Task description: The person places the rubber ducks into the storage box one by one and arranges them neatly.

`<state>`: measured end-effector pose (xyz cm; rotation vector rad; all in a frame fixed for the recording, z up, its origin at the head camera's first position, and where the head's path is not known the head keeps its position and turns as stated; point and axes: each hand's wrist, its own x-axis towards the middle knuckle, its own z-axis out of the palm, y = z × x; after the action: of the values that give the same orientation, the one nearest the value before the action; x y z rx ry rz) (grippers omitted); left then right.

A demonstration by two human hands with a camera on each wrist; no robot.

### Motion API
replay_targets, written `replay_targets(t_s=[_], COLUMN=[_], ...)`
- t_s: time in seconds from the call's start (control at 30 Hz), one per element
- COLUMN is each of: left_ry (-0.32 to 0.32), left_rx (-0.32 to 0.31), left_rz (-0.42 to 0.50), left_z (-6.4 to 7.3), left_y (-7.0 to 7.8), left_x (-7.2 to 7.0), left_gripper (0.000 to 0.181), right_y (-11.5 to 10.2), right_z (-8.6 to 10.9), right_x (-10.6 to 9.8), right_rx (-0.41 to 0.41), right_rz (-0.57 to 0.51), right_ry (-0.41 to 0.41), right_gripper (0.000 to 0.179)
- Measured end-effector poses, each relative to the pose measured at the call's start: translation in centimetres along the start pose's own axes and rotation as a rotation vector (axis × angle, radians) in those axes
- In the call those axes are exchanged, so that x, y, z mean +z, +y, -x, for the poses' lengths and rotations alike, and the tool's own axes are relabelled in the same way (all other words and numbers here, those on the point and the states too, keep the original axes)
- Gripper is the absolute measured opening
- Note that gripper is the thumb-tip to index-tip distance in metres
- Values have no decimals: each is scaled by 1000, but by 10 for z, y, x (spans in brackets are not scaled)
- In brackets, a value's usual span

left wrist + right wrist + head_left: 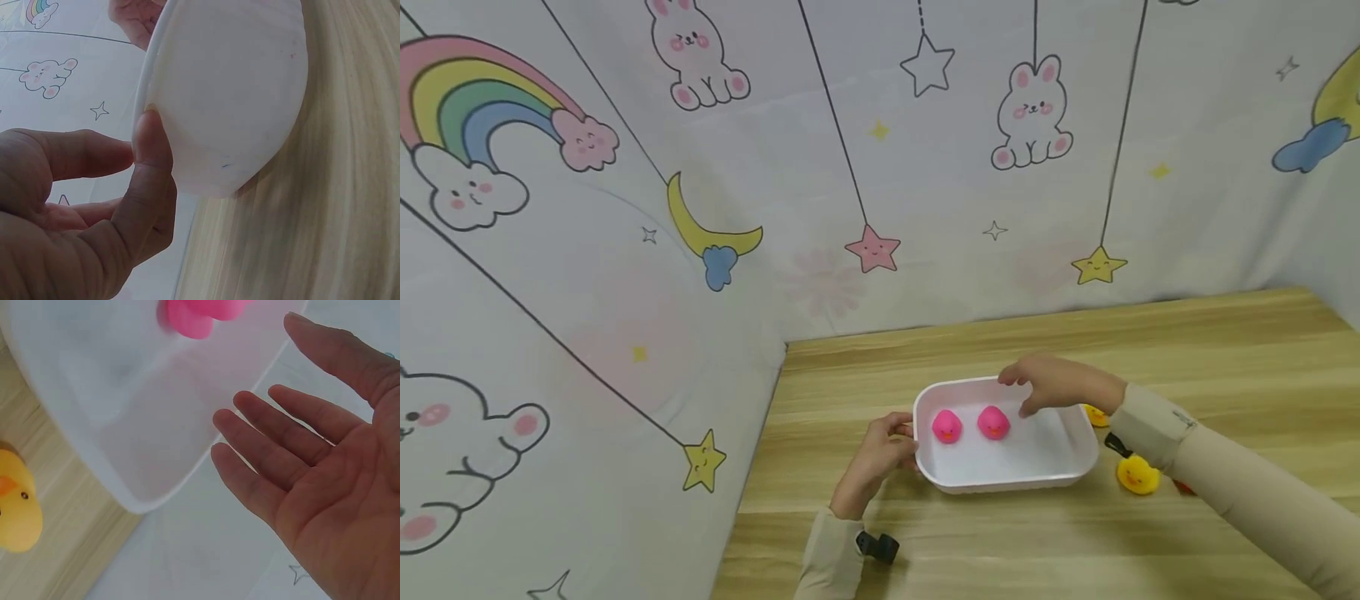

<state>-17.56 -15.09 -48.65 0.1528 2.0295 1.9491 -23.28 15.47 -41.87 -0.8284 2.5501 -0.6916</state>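
Observation:
A white plastic tub (1000, 467) sits on the wooden table with two pink rubber ducks (947, 427) side by side toward its left end. At that left end my left hand (880, 450) pinches the rim between thumb and fingers, which the left wrist view shows close up on the tub wall (231, 94). Over the tub's far side hovers my right hand (1056, 383), holding nothing. Its fingers are spread and nearly straight in the right wrist view, fingertips (225, 419) near the rim, with a pink duck (194, 315) beyond them.
Right of the tub lie a yellow duck (1138, 475) and another yellow one (1097, 415), partly hidden by the right arm. A small red thing (1183, 487) peeks out under the sleeve. Behind the table hangs a cartoon-printed cloth (955, 183), and another side of it closes the left.

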Motion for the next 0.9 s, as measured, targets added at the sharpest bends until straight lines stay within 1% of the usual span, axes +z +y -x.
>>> replay_targets(t_s=[0.2,0.33,0.57,0.9], left_ry=[-2,2,5,11], left_rx=[-10,-8,-8,-10], left_rz=[-9,-18,-11,-18], left_z=[1,2,1,-1], left_y=[0,1,0,-2], left_x=[1,1,1,1], left_gripper=[50,50,50,49], right_y=[10,16,26,43], right_z=[12,18,28,47], right_x=[-5,-8,-12,-15], right_rx=[-3,-5,-4,47], right_rz=[-35,-29,-54,-87], right_ry=[56,98,139,184], right_gripper=[51,52,54,54])
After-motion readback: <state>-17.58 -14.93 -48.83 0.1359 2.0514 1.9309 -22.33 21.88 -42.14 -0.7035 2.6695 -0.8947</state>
